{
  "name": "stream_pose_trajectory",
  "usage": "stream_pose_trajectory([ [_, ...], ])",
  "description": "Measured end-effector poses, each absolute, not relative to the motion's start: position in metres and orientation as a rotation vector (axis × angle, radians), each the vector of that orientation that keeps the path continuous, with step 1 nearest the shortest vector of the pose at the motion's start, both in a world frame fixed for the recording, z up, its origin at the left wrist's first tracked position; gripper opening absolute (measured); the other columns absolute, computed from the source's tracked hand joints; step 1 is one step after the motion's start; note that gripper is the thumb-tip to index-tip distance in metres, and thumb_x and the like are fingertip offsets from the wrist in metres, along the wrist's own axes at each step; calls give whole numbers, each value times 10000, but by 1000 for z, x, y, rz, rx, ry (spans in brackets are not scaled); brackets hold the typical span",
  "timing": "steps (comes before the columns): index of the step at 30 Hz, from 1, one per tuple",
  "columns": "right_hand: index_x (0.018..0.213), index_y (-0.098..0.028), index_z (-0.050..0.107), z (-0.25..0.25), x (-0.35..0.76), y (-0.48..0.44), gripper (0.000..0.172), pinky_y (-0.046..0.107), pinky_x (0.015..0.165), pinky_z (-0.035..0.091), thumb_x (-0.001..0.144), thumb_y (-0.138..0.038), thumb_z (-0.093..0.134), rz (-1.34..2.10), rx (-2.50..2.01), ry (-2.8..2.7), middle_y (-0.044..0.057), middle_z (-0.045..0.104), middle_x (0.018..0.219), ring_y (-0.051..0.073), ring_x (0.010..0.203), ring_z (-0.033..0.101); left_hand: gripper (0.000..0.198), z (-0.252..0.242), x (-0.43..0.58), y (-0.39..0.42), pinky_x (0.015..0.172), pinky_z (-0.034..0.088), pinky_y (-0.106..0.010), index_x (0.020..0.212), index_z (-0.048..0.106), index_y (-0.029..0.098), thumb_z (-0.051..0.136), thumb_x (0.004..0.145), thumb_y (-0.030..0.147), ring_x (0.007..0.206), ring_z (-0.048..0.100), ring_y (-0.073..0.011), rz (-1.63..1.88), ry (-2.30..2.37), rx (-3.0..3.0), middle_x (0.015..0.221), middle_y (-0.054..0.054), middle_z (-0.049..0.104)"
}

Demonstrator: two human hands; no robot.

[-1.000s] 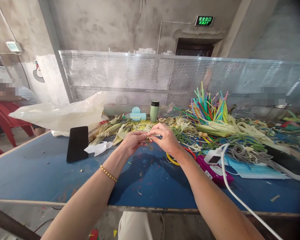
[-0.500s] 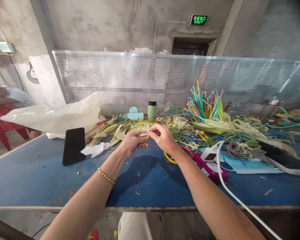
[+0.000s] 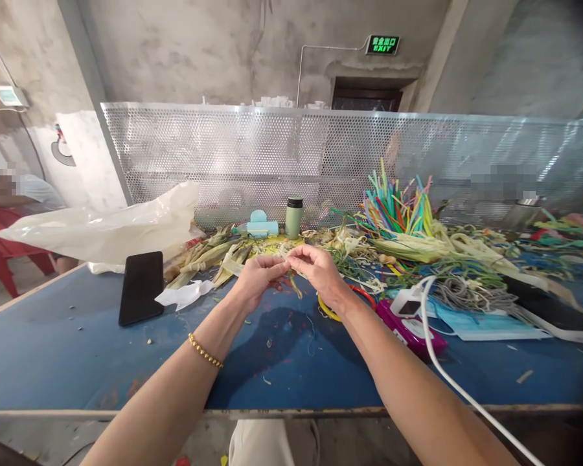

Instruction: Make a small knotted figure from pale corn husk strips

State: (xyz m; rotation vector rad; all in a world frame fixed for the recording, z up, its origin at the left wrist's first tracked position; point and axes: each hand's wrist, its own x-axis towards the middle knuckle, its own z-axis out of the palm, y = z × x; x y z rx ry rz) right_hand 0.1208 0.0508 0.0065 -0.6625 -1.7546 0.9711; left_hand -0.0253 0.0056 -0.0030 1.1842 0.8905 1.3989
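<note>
My left hand (image 3: 258, 279) and my right hand (image 3: 315, 265) meet fingertip to fingertip above the blue table (image 3: 175, 362). Both pinch a small piece of pale corn husk (image 3: 296, 285), whose greenish end hangs below the fingers; most of it is hidden. Beyond my left hand lie dry corn husks (image 3: 201, 259). A crumpled white paper (image 3: 184, 295) rests to the left of that hand. Near my right wrist are a yellow and red ring (image 3: 328, 309) and a purple device (image 3: 408, 330) with a white plug (image 3: 407, 301) on it.
A black phone (image 3: 142, 288) and a plastic bag (image 3: 111, 226) lie at left. Behind my hands stands a green bottle (image 3: 294, 217). Colourful strips (image 3: 398, 204) rise at the back right, before a perforated metal screen (image 3: 233, 149). A white cable (image 3: 447, 372) crosses the right side. Someone sits at far left.
The fingers of both hands have shifted slightly on the husk piece, and its loose end now hangs further right, below my right fingertips. The view has tilted a little.
</note>
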Motion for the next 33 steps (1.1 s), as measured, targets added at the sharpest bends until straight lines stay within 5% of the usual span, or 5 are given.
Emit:
stream_pose_trajectory([
  [18, 879, -165, 599, -8, 113, 60, 170, 255, 628, 445, 721, -228, 595, 853, -780, -1773, 0, 606, 727, 130, 646, 551, 160, -11, -23, 11, 599, 390, -243, 718, 713, 129, 709, 634, 265, 594, 542, -118, 1516, 1135, 1458, 626, -15, 656],
  [21, 749, -160, 596, -7, 114, 62, 51, 245, 631, 429, 744, -198, 564, 693, -727, -1917, 6, 610, 715, 120, 643, 539, 108, -11, -25, 9, 577, 374, -241, 679, 705, 131, 673, 636, 224, 573, 525, -116, 1422, 1204, 1489, 598, -18, 646],
  [29, 726, -140, 651, 7, 123, 63, 140, 228, 576, 396, 780, -269, 645, 674, -730, -2007, 9, 633, 657, 106, 598, 525, 237, -6, -26, 5, 574, 390, -252, 740, 726, 124, 731, 674, 352, 562, 521, -114, 1298, 1052, 1528, 614, -26, 639],
  [33, 836, -149, 665, 20, 136, 68, 295, 236, 577, 437, 841, -437, 602, 774, -622, -1946, 36, 668, 734, 116, 615, 570, 257, -7, -29, 9, 558, 379, -246, 664, 688, 123, 742, 669, 374, 546, 507, -106, 1425, 1110, 1470, 594, -28, 627],
])
